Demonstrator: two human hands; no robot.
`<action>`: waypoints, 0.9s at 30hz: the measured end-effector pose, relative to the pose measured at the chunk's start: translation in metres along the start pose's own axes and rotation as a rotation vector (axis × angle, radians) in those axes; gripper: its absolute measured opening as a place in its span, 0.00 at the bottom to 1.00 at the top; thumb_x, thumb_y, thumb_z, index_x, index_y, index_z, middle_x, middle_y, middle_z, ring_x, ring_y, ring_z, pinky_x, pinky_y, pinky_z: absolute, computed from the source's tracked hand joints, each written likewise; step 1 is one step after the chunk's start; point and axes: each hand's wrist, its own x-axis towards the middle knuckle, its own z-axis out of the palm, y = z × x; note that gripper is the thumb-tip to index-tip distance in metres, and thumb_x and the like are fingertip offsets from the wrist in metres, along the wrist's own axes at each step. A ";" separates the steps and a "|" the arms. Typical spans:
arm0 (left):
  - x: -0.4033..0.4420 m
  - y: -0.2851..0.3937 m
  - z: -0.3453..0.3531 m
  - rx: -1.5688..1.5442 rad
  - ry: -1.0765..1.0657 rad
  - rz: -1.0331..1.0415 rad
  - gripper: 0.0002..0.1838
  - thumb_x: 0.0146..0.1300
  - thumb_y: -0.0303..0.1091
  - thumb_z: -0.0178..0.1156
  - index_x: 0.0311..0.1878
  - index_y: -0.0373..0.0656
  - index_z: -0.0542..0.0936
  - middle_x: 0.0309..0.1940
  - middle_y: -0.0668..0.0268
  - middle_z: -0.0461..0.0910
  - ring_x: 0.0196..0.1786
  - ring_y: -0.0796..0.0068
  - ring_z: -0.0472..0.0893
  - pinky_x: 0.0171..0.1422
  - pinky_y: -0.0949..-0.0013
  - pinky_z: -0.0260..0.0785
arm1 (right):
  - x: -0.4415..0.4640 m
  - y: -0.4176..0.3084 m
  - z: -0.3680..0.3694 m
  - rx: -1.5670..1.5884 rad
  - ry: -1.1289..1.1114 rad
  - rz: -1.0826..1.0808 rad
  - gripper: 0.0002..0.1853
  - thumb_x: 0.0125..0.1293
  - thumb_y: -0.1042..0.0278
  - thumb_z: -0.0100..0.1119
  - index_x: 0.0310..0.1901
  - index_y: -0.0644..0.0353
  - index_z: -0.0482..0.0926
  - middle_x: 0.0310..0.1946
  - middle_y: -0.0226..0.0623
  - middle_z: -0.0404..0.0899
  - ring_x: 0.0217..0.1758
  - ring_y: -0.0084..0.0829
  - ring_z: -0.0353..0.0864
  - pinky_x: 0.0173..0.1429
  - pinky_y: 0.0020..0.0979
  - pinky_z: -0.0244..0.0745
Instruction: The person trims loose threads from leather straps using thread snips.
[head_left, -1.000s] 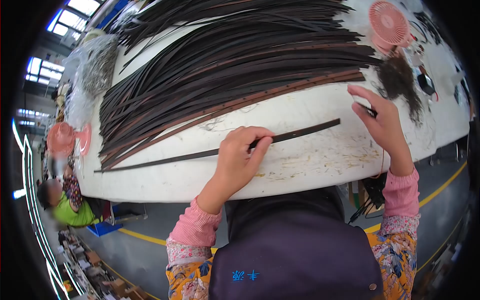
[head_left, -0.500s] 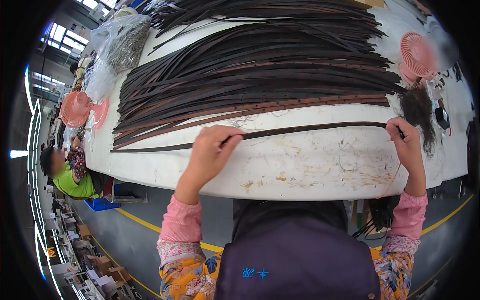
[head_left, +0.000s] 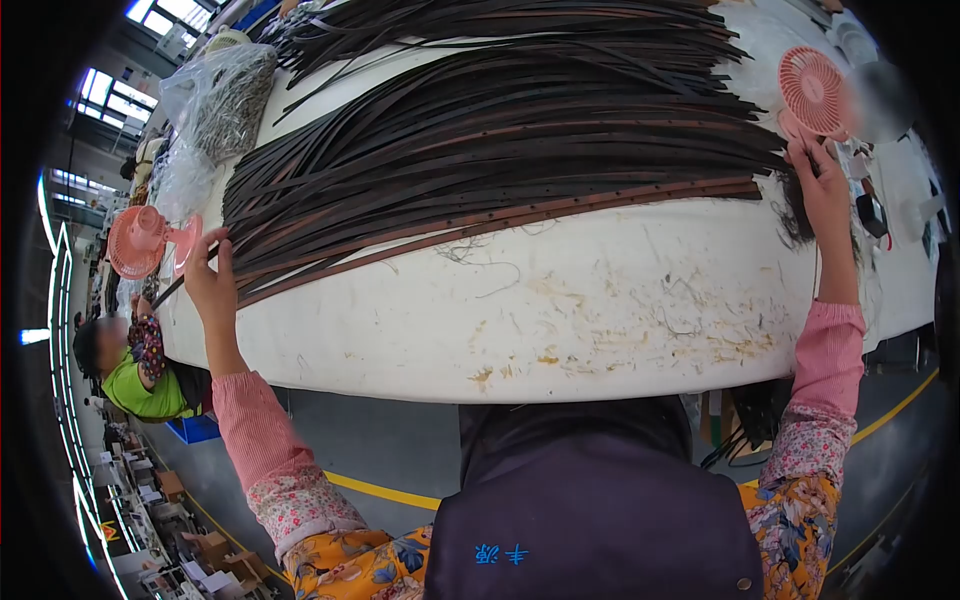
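A long dark strip, which looks like leather or webbing, runs over the pile of similar strips (head_left: 480, 160). Its middle cannot be told apart from the others. At the left end of the pile, my left hand (head_left: 210, 275) pinches this strip, and a dark tail (head_left: 172, 290) of it sticks out towards the lower left. My right hand (head_left: 822, 180) is raised at the pile's right end, thumb and fingers closed on the strip's other end, mostly hidden by the fingers. Brown strips (head_left: 600, 203) with small dark holes line the pile's near edge.
A pink fan (head_left: 140, 243) stands left of my left hand, another pink fan (head_left: 812, 92) beyond my right hand. A plastic bag (head_left: 225, 100) lies back left. Loose dark fibres (head_left: 793, 215) lie by my right arm. The white table (head_left: 600, 300) is stained. A person in green (head_left: 145, 388) sits left.
Both hands have moved up and away from me, carrying the strip from the bare table front onto the pile. My left hand has shifted far left along it.
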 end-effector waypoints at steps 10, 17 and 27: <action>-0.035 0.221 0.087 -0.488 -0.325 0.256 0.15 0.69 0.28 0.68 0.58 0.41 0.84 0.60 0.55 0.84 0.65 0.51 0.80 0.73 0.57 0.70 | -0.028 -0.134 0.049 0.289 -0.269 -0.203 0.17 0.68 0.70 0.70 0.58 0.50 0.86 0.55 0.32 0.87 0.50 0.40 0.90 0.50 0.35 0.85; -0.052 0.254 0.123 -0.396 -0.272 0.339 0.13 0.69 0.29 0.67 0.56 0.43 0.84 0.58 0.63 0.85 0.63 0.55 0.80 0.72 0.54 0.67 | -0.044 -0.136 0.072 0.166 -0.329 -0.137 0.16 0.65 0.71 0.70 0.55 0.50 0.86 0.51 0.28 0.85 0.42 0.39 0.90 0.44 0.40 0.85; -0.053 0.258 0.109 -0.433 -0.019 0.321 0.03 0.70 0.26 0.66 0.44 0.41 0.83 0.48 0.63 0.87 0.52 0.60 0.83 0.63 0.57 0.71 | -0.043 -0.154 0.039 0.309 -0.143 -0.250 0.16 0.61 0.80 0.70 0.50 0.54 0.84 0.47 0.30 0.87 0.38 0.39 0.90 0.40 0.33 0.84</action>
